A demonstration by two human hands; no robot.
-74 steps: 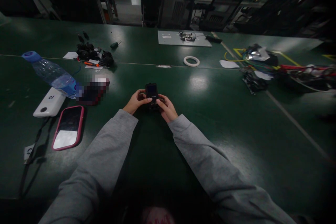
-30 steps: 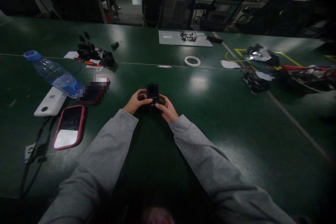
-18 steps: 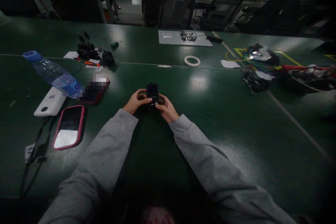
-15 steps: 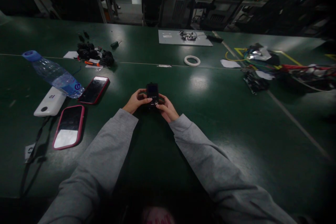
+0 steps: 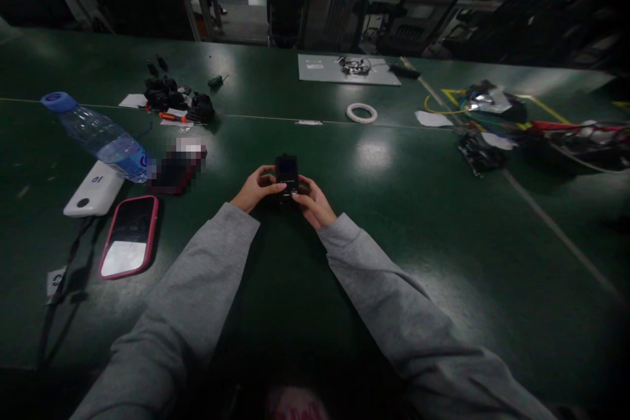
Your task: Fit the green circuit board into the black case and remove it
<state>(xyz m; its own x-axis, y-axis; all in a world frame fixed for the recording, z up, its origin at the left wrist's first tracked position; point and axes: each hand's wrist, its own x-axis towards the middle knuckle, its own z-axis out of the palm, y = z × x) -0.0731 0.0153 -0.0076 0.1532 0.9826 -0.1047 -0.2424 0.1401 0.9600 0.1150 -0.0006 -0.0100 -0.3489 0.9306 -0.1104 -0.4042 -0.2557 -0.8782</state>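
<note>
Black device (image 5: 287, 165) upright in view, near the middle of the tabletop (image 5: 423, 210), between both hands. Left hand (image 5: 252, 190) pinches its left side, thumb on the face; right hand (image 5: 316, 205) pinches the lower right, thumb likewise. Grip established on both sides. Screen dark, no readout legible; button presses, work completed and work remaining cannot be determined.
</note>
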